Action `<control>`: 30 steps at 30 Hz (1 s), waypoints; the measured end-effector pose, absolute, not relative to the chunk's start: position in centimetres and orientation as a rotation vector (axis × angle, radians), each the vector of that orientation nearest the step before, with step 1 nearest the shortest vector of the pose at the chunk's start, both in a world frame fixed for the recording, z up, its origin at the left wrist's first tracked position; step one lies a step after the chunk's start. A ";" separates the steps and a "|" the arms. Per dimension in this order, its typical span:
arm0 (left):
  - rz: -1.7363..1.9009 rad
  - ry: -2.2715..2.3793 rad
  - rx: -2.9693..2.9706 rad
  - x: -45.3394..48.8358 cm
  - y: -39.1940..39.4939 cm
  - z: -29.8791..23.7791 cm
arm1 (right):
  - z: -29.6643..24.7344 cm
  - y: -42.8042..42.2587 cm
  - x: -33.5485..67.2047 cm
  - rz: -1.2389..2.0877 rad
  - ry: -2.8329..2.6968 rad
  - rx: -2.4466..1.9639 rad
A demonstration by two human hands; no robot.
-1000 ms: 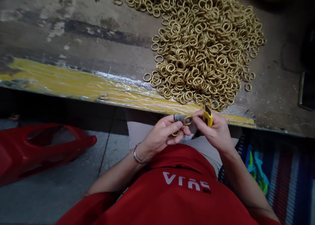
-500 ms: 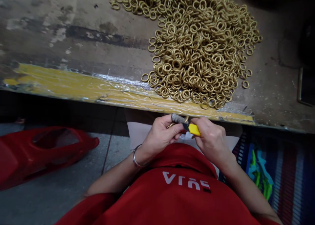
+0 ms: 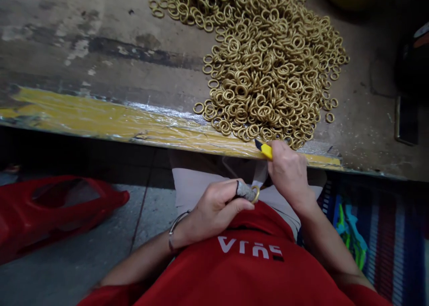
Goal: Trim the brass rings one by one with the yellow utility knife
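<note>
My left hand (image 3: 214, 207) is closed over my lap, pinching a gold ring (image 3: 255, 193) between the thumb and a grey-taped fingertip. My right hand (image 3: 287, 172) is closed on a small yellow utility knife (image 3: 264, 149), its tip pointing up-left at the table's front edge. A big heap of gold rings (image 3: 264, 60) covers the worn wooden table (image 3: 100, 51) just beyond the knife. The two hands are apart, the left lower and nearer my red shirt.
Yellow tape (image 3: 100, 118) runs along the table's front edge. A red plastic object (image 3: 56, 207) lies on the grey floor at left. A striped, colourful mat (image 3: 378, 243) is at right. A dark flat thing (image 3: 407, 120) sits near the table's right side.
The hands were joined at the ring by the table edge. Now the left hand has dropped toward my lap with the ring, and the right has lifted the knife toward the heap.
</note>
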State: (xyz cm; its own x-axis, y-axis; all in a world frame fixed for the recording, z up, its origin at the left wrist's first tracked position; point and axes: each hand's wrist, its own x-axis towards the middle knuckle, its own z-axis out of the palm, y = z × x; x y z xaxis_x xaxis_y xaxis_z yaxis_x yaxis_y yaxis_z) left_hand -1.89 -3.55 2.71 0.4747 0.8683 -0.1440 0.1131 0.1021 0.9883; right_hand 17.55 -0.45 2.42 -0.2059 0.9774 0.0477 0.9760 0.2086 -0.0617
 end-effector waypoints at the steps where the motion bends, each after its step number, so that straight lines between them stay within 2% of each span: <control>1: 0.668 0.926 1.319 -1.9 -3.5 2.5 | 2.4 0.0 17.4 0.047 -2.370 -1.897; 10: 0.781 0.763 0.619 -1.7 -2.1 -0.5 | 2.0 3.3 15.5 0.063 -2.446 -1.916; 15: 0.864 0.782 0.515 -1.4 -0.7 -0.6 | 2.4 3.2 17.1 0.109 -2.287 -1.787; 17: 0.908 0.844 0.518 -1.1 -0.2 -0.6 | 2.9 2.4 17.8 0.257 -2.160 -1.646; 23: 0.813 0.751 0.524 -0.4 -0.2 -0.3 | 3.3 -0.2 18.4 1.110 -1.668 -1.423; 27: 0.734 0.685 0.493 -0.3 -0.7 -0.2 | 2.4 -0.8 18.3 1.293 -1.474 -1.382; 30: 0.716 0.680 0.462 -0.1 -0.9 0.0 | 2.0 -1.2 18.4 1.252 -1.546 -1.360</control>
